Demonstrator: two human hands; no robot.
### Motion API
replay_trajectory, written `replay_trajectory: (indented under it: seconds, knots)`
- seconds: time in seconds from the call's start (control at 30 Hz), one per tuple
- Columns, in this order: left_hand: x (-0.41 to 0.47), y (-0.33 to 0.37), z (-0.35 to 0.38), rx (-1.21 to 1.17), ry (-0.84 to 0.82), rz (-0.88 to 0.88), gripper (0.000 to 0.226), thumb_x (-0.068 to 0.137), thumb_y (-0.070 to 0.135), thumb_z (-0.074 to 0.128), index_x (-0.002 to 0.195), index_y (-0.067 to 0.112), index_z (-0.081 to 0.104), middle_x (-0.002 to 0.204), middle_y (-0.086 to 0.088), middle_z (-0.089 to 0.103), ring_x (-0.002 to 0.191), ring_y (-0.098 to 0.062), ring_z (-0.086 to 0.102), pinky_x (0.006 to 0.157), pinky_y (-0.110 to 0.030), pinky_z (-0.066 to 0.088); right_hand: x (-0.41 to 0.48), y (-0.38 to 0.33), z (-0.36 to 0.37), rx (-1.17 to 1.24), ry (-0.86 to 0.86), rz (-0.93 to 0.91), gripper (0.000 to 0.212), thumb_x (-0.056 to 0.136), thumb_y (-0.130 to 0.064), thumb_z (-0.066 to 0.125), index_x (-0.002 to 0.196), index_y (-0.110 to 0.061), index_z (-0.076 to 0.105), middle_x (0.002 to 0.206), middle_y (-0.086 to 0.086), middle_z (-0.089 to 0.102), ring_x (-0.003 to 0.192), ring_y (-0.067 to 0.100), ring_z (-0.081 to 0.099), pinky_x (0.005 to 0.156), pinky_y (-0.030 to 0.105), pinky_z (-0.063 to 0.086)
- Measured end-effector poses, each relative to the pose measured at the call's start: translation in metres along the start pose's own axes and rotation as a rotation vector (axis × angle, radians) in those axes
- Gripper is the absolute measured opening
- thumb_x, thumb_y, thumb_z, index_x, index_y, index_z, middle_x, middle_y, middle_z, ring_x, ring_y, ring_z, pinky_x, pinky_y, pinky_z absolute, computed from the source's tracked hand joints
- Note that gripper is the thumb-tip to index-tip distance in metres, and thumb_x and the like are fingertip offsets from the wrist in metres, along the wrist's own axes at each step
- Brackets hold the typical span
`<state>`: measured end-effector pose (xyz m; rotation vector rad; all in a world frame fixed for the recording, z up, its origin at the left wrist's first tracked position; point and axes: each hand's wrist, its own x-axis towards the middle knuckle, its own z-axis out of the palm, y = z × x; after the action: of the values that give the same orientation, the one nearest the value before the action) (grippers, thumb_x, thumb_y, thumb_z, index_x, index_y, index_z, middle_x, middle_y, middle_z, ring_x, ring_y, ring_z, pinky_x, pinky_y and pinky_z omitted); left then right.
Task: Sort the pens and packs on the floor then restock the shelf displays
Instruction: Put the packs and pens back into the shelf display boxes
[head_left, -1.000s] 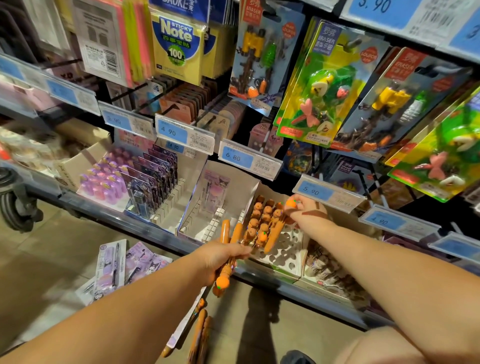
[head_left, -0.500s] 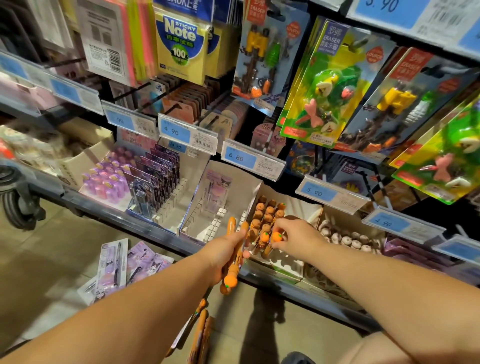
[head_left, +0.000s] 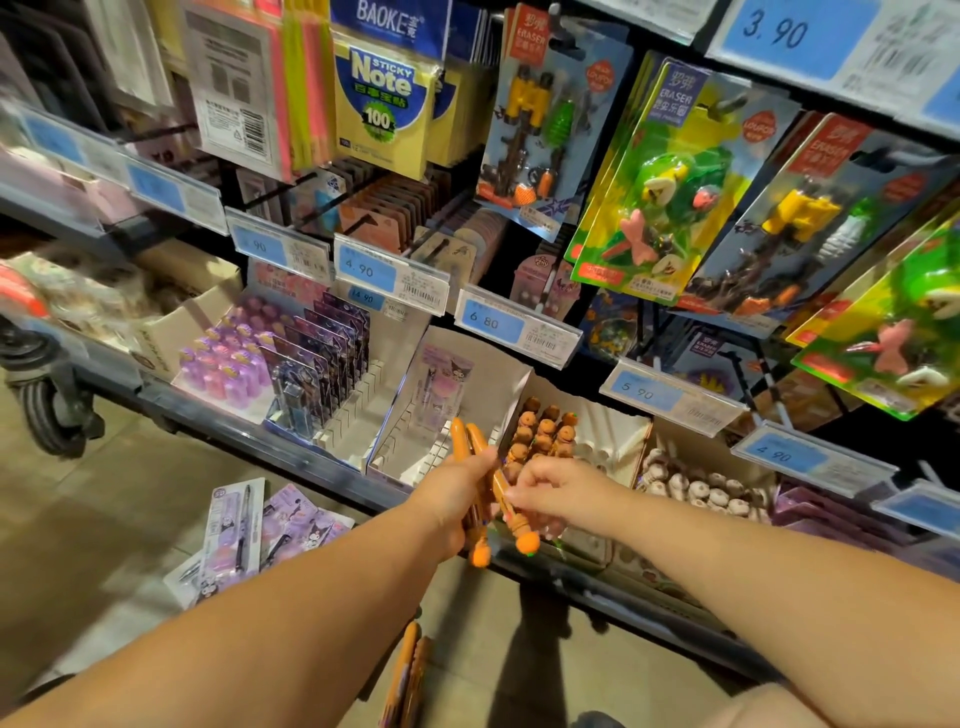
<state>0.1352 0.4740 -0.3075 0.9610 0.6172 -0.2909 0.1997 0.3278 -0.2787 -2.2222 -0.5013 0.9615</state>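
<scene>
My left hand (head_left: 453, 500) grips a small bunch of orange pens (head_left: 470, 446) with round orange tops, tips up, in front of the lower shelf. My right hand (head_left: 553, 491) pinches one of these orange pens (head_left: 514, 522) low on its barrel, right beside the left hand. Behind the hands a white display box (head_left: 615, 431) holds several orange and brown topped pens (head_left: 543, 431) standing in holes. More orange pens (head_left: 408, 670) lie on the floor below. Purple packs (head_left: 249, 530) lie on the floor at the left.
To the left on the shelf stand a white box with one purple pack (head_left: 441, 384), a box of dark purple packs (head_left: 322, 358) and purple topped pens (head_left: 223, 364). Eraser packs (head_left: 670, 192) hang above. A cart wheel (head_left: 49, 415) stands far left.
My right hand has come back from the display box to the left hand and now pinches a pen from the bunch. The left hand has stayed in place.
</scene>
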Motion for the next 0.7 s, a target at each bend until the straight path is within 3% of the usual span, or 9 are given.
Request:
replay_trajectory:
  seconds: [0.07,0.17,0.27,0.43,0.57,0.7]
  knots:
    - [0.001,0.0,0.001,-0.044,-0.004,0.008,0.016,0.1,0.025,0.053,0.095,0.011,0.06,0.074,-0.007,0.069,0.056,-0.015,0.062,0.058,-0.028,0.05,-0.001,0.003,-0.001,0.014,-0.024,0.011,0.026,0.084,-0.024,0.073,0.088,-0.018,0.048,0.095,-0.002,0.068,0.078,0.017,0.067,0.068,0.03,0.055]
    - [0.004,-0.001,0.002,-0.07,0.01,0.031,0.005,0.098,0.016,0.057,0.096,0.012,0.058,0.082,-0.008,0.068,0.065,-0.017,0.065,0.056,-0.025,0.053,-0.004,0.007,-0.01,0.084,-0.014,0.057,0.031,0.084,-0.008,0.073,0.094,-0.016,0.044,0.082,0.003,0.069,0.068,0.017,0.068,0.059,0.024,0.054]
    - [0.003,-0.003,0.002,-0.037,0.032,0.056,0.007,0.097,0.014,0.058,0.09,0.014,0.057,0.082,-0.007,0.065,0.069,-0.015,0.062,0.052,-0.023,0.048,-0.008,0.008,-0.022,0.126,0.012,0.073,0.025,0.087,-0.007,0.069,0.096,-0.015,0.047,0.079,0.006,0.068,0.065,0.015,0.067,0.056,0.022,0.051]
    - [-0.001,-0.002,-0.001,0.057,0.127,0.073,0.013,0.097,0.025,0.057,0.089,0.015,0.058,0.066,-0.002,0.052,0.057,-0.012,0.044,0.055,-0.025,0.038,-0.017,0.019,-0.047,0.099,0.045,0.129,0.014,0.087,-0.021,0.07,0.098,-0.021,0.06,0.082,0.0,0.067,0.07,0.012,0.063,0.066,0.028,0.053]
    - [-0.002,-0.004,-0.002,0.163,0.118,0.047,0.011,0.096,0.014,0.056,0.085,0.014,0.06,0.085,-0.012,0.055,0.059,-0.014,0.042,0.058,-0.027,0.038,-0.024,0.031,-0.062,0.055,0.156,0.186,0.015,0.08,-0.033,0.075,0.092,-0.028,0.068,0.094,0.004,0.067,0.088,0.021,0.063,0.092,0.049,0.053]
    - [0.002,-0.01,0.002,0.176,0.084,0.043,0.01,0.094,0.013,0.057,0.085,0.012,0.059,0.076,-0.007,0.053,0.055,-0.012,0.042,0.053,-0.024,0.037,-0.024,0.038,-0.07,-0.139,0.227,0.238,0.048,0.059,-0.066,0.071,0.092,-0.031,0.065,0.098,-0.001,0.067,0.095,0.02,0.065,0.09,0.043,0.053]
